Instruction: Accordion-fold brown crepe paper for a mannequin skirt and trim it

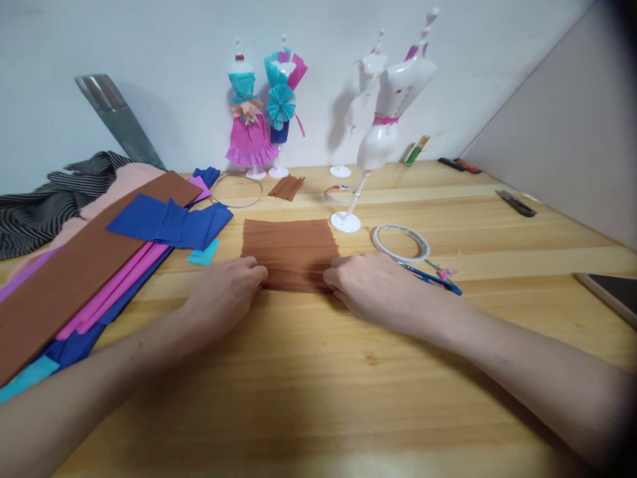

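Observation:
A brown crepe paper sheet (291, 249) lies flat on the wooden table (318, 372), pleated along its near edge. My left hand (226, 292) pinches the paper's near left corner, fingers curled together. My right hand (371, 285) pinches the near right corner the same way. Just behind the paper stands a bare white doll mannequin (385, 133) with a pink band at its waist.
Stacked brown, blue and pink paper sheets (124, 252) lie at the left. Blue-handled scissors (432, 279) and a tape ring (401, 242) sit by my right hand. Two dressed mannequins (259, 113) stand at the wall. A phone (614, 292) rests at the right edge.

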### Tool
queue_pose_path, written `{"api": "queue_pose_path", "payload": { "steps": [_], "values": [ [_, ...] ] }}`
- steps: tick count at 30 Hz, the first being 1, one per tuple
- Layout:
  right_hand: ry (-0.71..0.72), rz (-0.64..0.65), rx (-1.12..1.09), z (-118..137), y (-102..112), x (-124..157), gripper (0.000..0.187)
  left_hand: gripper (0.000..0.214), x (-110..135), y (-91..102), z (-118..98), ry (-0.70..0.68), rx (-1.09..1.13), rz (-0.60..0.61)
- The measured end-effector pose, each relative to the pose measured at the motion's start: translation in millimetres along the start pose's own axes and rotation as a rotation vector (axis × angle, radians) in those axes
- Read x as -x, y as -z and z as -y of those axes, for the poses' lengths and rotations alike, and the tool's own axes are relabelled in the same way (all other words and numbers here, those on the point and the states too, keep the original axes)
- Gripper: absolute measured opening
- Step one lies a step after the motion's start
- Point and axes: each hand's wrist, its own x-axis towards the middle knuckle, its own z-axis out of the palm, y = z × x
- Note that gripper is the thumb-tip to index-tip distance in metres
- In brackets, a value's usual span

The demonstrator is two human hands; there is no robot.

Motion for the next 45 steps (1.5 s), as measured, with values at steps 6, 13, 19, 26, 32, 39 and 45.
{"api": "queue_pose_path", "payload": {
  "steps": [6, 13, 19, 26, 32, 39, 45],
  "values": [
    [0.001, 0.007, 0.000, 1.4, 1.3, 1.1, 0.019, 0.027, 0.7, 1.0, -2.1, -0.036, -0.027, -0.037],
    [0.004, 0.006, -0.015, 0.6, 1.2, 0.6, 0.018, 0.019, -1.9, -3.4, 7.6, -0.021, 0.067, -0.009],
    [0.005, -0.001, -0.017, -0.4, -0.9, 0.4, 0.019, 0.017, -4.7, -2.7, 10.3, 0.006, 0.129, 0.010],
    [0.003, -0.004, -0.002, 0.8, 0.0, 1.3, 0.020, 0.014, -9.3, 0.9, 14.9, 0.121, 0.241, 0.035],
    [0.004, -0.017, 0.003, -0.3, -2.2, 0.5, 0.020, 0.013, -13.2, 3.9, 11.8, 0.162, 0.203, 0.041],
    [-0.011, -0.002, 0.006, -0.4, 0.7, 0.7, 0.021, 0.006, -27.0, 10.4, 12.1, 0.254, 0.280, 0.201],
    [-0.004, 0.011, -0.004, -0.2, 2.3, 0.6, 0.020, 0.007, -23.4, 10.1, 10.5, 0.185, 0.199, 0.179]
  ]
}}
